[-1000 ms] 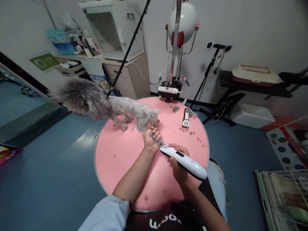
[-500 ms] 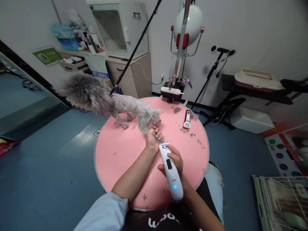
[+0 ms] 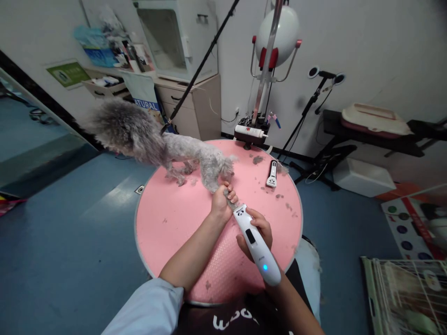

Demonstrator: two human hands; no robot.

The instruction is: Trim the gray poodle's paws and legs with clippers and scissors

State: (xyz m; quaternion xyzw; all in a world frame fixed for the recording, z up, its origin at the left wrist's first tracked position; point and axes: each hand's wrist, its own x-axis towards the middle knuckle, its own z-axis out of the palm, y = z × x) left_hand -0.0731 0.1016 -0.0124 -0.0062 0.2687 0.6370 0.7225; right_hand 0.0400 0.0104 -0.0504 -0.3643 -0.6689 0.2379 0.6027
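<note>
A grey dog (image 3: 190, 150) stands on the round pink table (image 3: 174, 228), its shaggy head end at the left and its closely trimmed rear toward me. My left hand (image 3: 220, 201) is closed around one of its hind legs, with the furry paw (image 3: 231, 200) showing past the fingers. In my right hand (image 3: 262, 229) is a white hair clipper (image 3: 257, 246), its blue light lit. The clipper's blade end is right at the paw; whether it touches is too small to tell. The fingers beneath the clipper are partly hidden.
A second clipper (image 3: 271, 174) lies on the table's right side among tufts of fur (image 3: 257, 160). A black strap (image 3: 200, 65) runs down to the dog. At the back edge, a holder (image 3: 249, 138) carries a white bottle. A wire cage (image 3: 408, 293) stands lower right.
The clipper's rear end has swung to the right with my right hand, and its blade end has shifted slightly right. My left hand keeps its hold on the leg. The view has shifted slightly.
</note>
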